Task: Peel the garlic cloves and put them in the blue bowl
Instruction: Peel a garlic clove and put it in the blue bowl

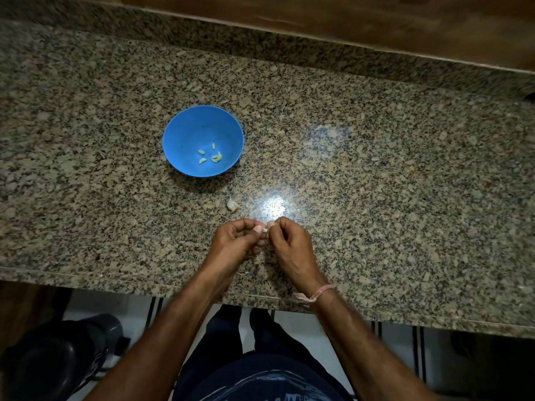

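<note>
Garlic is in both hands: a small garlic clove point(262, 229) is pinched between them, on the person's side of the blue bowl point(185, 131) and a little to its right, over the speckled granite bench point(376, 169). The left hand point(236, 241) curls fingers and thumb round the clove. The right hand point(289, 244) nips the clove's end with thumb and forefinger, its other fingers folded in. Inside the blue bowl lie a few peeled cloves point(210, 156), pale and gathered towards its near right side. Between the bowl and the hands, a papery garlic piece point(232, 204) rests on the bench; whether it is skin or an unpeeled clove I cannot tell. A pale thread band point(317, 295) circles the right wrist.
</note>
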